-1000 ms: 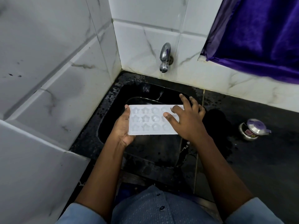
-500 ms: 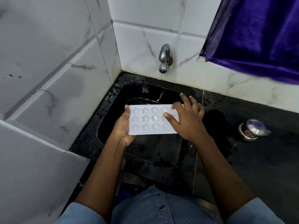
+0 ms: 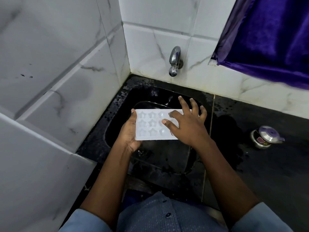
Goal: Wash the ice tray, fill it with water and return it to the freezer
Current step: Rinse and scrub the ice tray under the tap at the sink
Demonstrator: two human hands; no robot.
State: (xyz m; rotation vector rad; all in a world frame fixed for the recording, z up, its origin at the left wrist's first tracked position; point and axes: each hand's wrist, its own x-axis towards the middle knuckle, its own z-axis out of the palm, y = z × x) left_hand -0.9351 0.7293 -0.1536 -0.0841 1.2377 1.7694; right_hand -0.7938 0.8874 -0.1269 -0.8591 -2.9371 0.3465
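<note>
Head: left hand (image 3: 129,133) grips ice tray (image 3: 151,125); right hand (image 3: 189,127), spread, seemingly touches it.

Head view, steep and close
You look forward and down onto the sink (image 3: 158,156), close above it, facing the tap (image 3: 174,62) behind it.

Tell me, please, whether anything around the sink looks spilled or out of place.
A dark wet patch spreads over the counter right of the sink, as if water spilled there. The ice tray looks level and intact, held in the left hand.
</note>
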